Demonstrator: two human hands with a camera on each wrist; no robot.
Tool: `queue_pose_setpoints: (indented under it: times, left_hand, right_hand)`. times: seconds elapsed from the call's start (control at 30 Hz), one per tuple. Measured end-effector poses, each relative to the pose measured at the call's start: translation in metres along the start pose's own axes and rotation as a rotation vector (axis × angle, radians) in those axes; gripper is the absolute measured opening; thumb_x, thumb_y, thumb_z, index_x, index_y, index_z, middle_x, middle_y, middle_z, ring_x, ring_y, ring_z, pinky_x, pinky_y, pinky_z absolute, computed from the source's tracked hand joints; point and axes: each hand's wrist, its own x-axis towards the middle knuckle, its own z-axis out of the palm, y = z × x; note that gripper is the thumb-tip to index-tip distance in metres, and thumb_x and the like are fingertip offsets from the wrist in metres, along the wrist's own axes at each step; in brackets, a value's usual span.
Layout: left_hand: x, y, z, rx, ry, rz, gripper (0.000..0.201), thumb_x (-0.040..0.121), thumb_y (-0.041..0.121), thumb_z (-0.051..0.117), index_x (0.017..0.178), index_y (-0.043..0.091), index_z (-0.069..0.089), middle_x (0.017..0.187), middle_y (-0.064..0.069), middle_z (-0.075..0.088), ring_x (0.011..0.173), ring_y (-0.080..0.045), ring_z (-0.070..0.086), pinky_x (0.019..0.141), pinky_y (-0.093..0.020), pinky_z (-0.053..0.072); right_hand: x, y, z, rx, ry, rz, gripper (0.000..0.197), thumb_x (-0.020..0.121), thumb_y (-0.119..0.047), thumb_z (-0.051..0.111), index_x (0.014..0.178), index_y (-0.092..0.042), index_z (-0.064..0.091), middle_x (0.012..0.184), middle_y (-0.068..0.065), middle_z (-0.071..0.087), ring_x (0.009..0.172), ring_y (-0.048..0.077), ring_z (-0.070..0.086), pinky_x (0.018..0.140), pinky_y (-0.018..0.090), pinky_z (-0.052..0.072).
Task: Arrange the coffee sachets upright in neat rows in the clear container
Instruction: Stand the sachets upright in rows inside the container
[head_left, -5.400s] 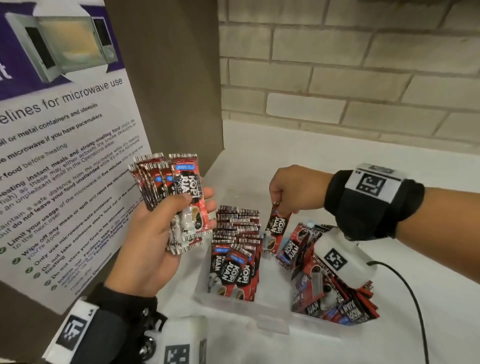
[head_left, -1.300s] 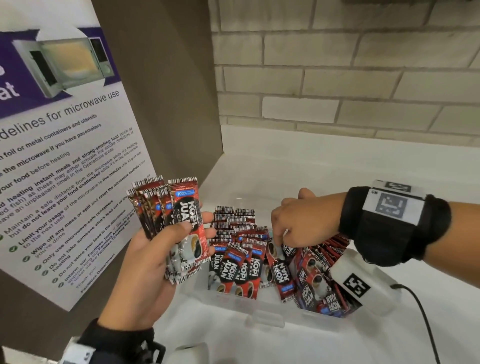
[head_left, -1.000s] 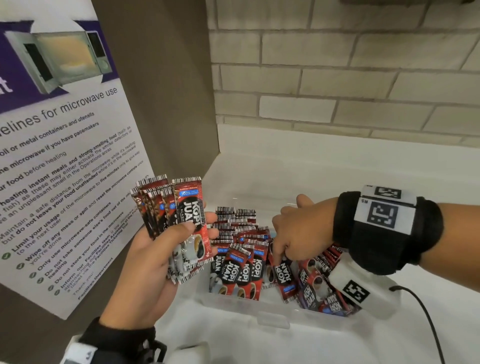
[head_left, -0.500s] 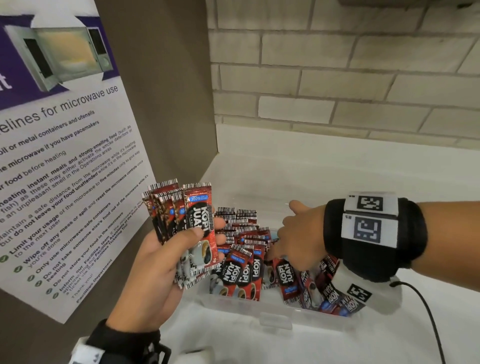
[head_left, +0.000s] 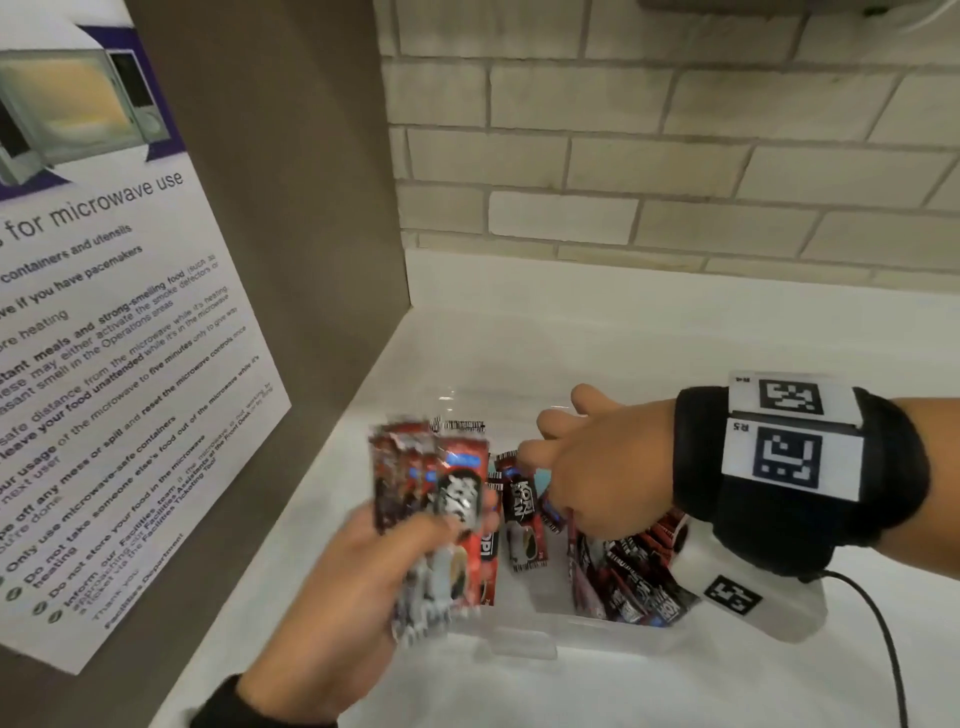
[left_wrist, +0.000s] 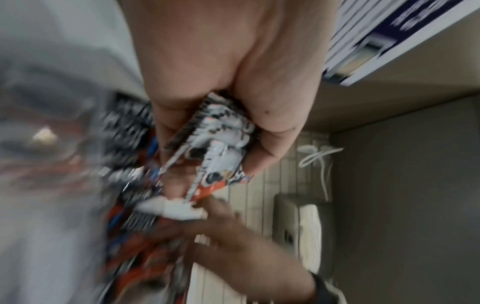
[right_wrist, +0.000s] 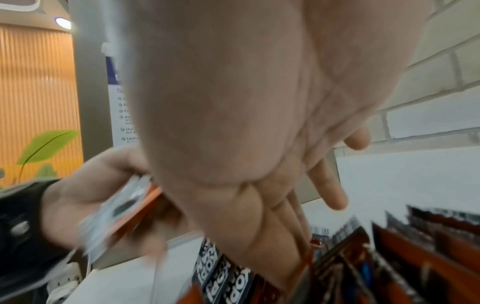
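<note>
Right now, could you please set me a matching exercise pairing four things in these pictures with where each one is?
Things:
1. sachet bundle
2. loose sachets
3. microwave poster
4. right hand

Places:
A. on the side panel
B. lying slanted in the clear container
C. gripped in the left hand
D. reaching down into the container

Pairs: 1-C, 2-B, 3-A, 4-D

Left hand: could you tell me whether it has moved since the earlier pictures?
Yes. The left hand and its sachets have shifted right, from beside the container to over its left end.
</note>
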Motion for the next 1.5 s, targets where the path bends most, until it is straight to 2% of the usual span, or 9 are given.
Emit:
queue_pose_setpoints:
  times: [0.13, 0.27, 0.37, 0.47, 0.6, 1.0, 1.13, 1.33, 1.5]
  left_hand:
    - [0.000, -0.016, 0.019, 0.074, -0.057, -0.270, 0.062, 0.054, 0.006, 0.082, 0.112, 0.001, 0.061, 0.094, -0.024, 0.070, 0.083, -0.037, 0.068, 0.074, -0.043, 0.051]
    - [0.005, -0.020, 0.032, 0.098, -0.049, -0.371, 0.060, 0.047, 0.012, 0.076, 0.105, 0.003, 0.065, 0.093, -0.021, 0.072, 0.094, -0.040, 0.067, 0.091, -0.052, 0.050]
    - [0.007, -0.020, 0.044, 0.092, -0.061, -0.366, 0.071, 0.034, 0.019, 0.081, 0.102, 0.006, 0.066, 0.094, -0.019, 0.072, 0.097, -0.039, 0.066, 0.095, -0.055, 0.047]
    - [0.009, -0.022, 0.053, 0.066, -0.029, -0.351, 0.023, 0.062, 0.005, 0.078, 0.083, 0.006, 0.070, 0.080, -0.014, 0.074, 0.077, -0.027, 0.071, 0.080, -0.040, 0.051]
    - [0.015, -0.027, 0.055, 0.013, -0.071, -0.336, 0.025, 0.078, -0.008, 0.062, 0.061, 0.007, 0.074, 0.074, -0.017, 0.071, 0.066, -0.028, 0.067, 0.071, -0.036, 0.051]
    - [0.022, -0.025, 0.053, 0.221, -0.077, -0.242, 0.017, 0.080, 0.003, 0.064, 0.070, 0.015, 0.069, 0.073, -0.001, 0.071, 0.080, -0.014, 0.066, 0.083, -0.033, 0.047]
    - [0.027, -0.028, 0.053, 0.199, -0.037, -0.206, 0.016, 0.079, 0.004, 0.066, 0.094, 0.009, 0.064, 0.076, -0.003, 0.073, 0.083, -0.022, 0.066, 0.082, -0.036, 0.048]
    - [0.032, -0.026, 0.061, 0.269, -0.169, -0.031, 0.032, 0.070, 0.023, 0.071, 0.102, 0.022, 0.069, 0.103, -0.002, 0.073, 0.104, -0.023, 0.066, 0.102, -0.050, 0.043]
    - [0.033, -0.028, 0.067, 0.305, -0.347, 0.077, 0.058, 0.065, 0.020, 0.069, 0.122, 0.020, 0.056, 0.108, 0.004, 0.071, 0.106, -0.011, 0.064, 0.089, -0.027, 0.051]
  right_hand:
    - [-0.005, 0.005, 0.008, 0.009, -0.075, 0.038, 0.032, 0.100, -0.029, 0.029, 0.109, -0.018, 0.058, 0.128, -0.001, 0.047, 0.124, 0.019, 0.033, 0.109, 0.053, 0.005]
    - [-0.008, 0.010, 0.028, 0.112, 0.112, 0.101, 0.020, 0.094, -0.027, 0.043, 0.099, -0.019, 0.061, 0.089, 0.000, 0.051, 0.087, 0.023, 0.046, 0.094, 0.056, 0.036]
    - [-0.016, 0.018, 0.037, 0.136, 0.012, 0.001, 0.033, 0.096, -0.024, 0.034, 0.112, -0.011, 0.060, 0.121, 0.004, 0.054, 0.115, 0.024, 0.048, 0.107, 0.053, 0.024]
    - [-0.028, 0.027, 0.043, 0.418, 0.126, -0.097, 0.039, 0.097, -0.021, 0.038, 0.135, -0.022, 0.046, 0.148, -0.007, 0.032, 0.136, 0.012, 0.027, 0.117, 0.044, 0.000]
    - [-0.038, 0.034, 0.053, 0.778, 0.342, -0.157, 0.040, 0.095, -0.016, 0.049, 0.134, -0.027, 0.051, 0.144, -0.015, 0.037, 0.128, 0.004, 0.037, 0.110, 0.023, 0.024]
    - [-0.049, 0.021, 0.118, 1.658, 0.881, 0.134, 0.031, 0.072, -0.054, 0.071, 0.102, -0.053, 0.062, 0.111, -0.020, 0.058, 0.106, -0.010, 0.054, 0.085, 0.019, 0.040]
    - [-0.053, 0.012, 0.129, 1.736, 0.990, 0.153, 0.053, 0.054, -0.067, 0.060, 0.104, -0.049, 0.063, 0.100, -0.015, 0.064, 0.098, 0.000, 0.060, 0.093, 0.030, 0.043]
    - [-0.045, -0.007, 0.106, 1.577, 0.965, 0.113, 0.058, 0.049, -0.078, 0.053, 0.101, -0.054, 0.060, 0.101, -0.033, 0.053, 0.102, -0.009, 0.052, 0.085, 0.011, 0.036]
    - [-0.031, -0.020, 0.091, 1.704, 0.931, -0.178, 0.046, 0.062, -0.059, 0.070, 0.095, -0.027, 0.068, 0.096, -0.002, 0.065, 0.096, 0.011, 0.065, 0.087, 0.038, 0.052]
